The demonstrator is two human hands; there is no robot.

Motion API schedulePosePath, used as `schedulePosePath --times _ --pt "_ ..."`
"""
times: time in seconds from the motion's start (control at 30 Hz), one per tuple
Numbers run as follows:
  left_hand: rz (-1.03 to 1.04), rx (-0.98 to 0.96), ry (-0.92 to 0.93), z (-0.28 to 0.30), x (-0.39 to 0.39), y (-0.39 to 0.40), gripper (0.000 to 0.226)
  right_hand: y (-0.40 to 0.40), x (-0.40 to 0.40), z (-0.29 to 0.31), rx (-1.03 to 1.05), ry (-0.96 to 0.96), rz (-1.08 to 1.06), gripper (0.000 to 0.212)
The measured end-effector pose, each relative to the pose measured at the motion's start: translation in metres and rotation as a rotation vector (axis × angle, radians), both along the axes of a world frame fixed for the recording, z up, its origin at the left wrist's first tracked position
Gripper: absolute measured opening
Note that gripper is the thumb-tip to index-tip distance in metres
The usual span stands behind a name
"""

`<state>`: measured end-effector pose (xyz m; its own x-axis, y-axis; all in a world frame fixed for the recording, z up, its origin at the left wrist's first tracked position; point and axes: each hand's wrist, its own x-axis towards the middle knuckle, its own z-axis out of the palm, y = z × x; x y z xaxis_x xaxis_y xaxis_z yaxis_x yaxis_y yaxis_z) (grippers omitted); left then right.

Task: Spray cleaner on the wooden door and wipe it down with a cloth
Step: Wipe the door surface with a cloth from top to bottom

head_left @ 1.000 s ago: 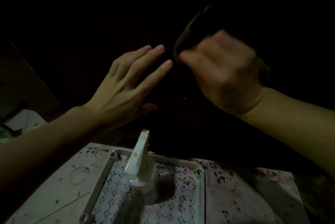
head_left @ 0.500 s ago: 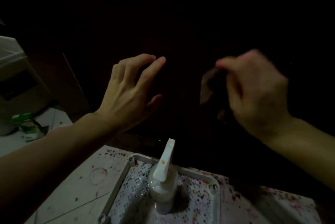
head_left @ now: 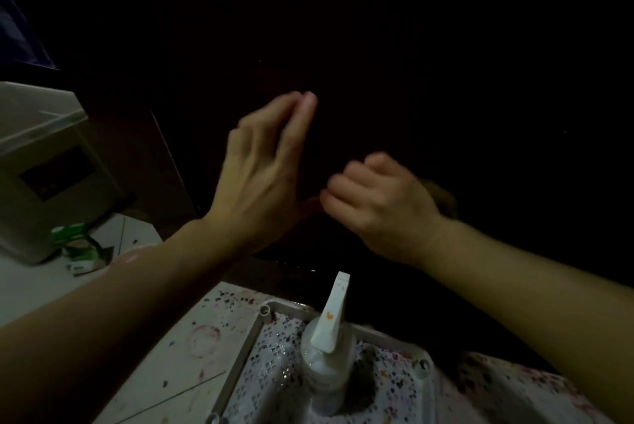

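The wooden door [head_left: 394,63] is very dark and fills the upper part of the view. My left hand [head_left: 264,176] rests flat against it with fingers stretched upward and holds nothing. My right hand [head_left: 380,204] is closed in a fist on a dark brownish cloth [head_left: 444,199], which peeks out to the right of the knuckles and presses on the door. Both hands are motion-blurred. A white spray bottle [head_left: 329,344] stands upright on a white stool [head_left: 387,372] below my hands, its nozzle pointing at the door.
The stool's speckled seat has a raised rim [head_left: 236,365] at its left. A pale box-like appliance [head_left: 37,166] stands at the left, with a green-and-white packet [head_left: 77,245] on the light tiled floor [head_left: 137,238] beside it.
My right hand has swept the cloth down and to the left, from high on the door to beside my left wrist. My left hand's fingers have come together. The view has shifted left and up.
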<state>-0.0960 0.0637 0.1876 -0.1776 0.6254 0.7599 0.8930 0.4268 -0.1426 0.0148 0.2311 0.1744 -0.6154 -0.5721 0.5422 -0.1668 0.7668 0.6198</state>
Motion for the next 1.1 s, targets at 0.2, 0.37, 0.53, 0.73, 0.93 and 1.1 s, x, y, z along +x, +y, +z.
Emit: schedulePosePath --times 0.2,0.37,0.53,0.73,0.93,1.1 --pt "-0.073 -0.116 0.020 -0.022 0.021 0.017 0.073 0.010 0.026 -0.023 -0.031 -0.074 -0.040 0.012" --pt "-0.074 -0.083 0.068 -0.018 0.030 0.033 0.032 0.017 0.039 -0.006 -0.114 0.127 -0.083 0.007" --pt "-0.051 -0.166 0.017 -0.012 0.041 0.040 0.039 0.024 0.051 0.004 -0.118 0.128 -0.191 0.013" --pt "-0.241 -0.161 -0.287 0.001 0.060 0.052 0.058 0.004 0.050 0.023 -0.568 0.102 -0.177 0.009" --pt "-0.432 0.145 -0.682 0.018 0.070 0.063 0.023 -0.028 0.045 0.059 -1.257 0.189 -0.017 0.018" --pt "-0.641 0.205 -1.038 0.033 0.077 0.058 0.021 -0.011 0.076 0.053 -0.665 0.050 0.083 0.057"
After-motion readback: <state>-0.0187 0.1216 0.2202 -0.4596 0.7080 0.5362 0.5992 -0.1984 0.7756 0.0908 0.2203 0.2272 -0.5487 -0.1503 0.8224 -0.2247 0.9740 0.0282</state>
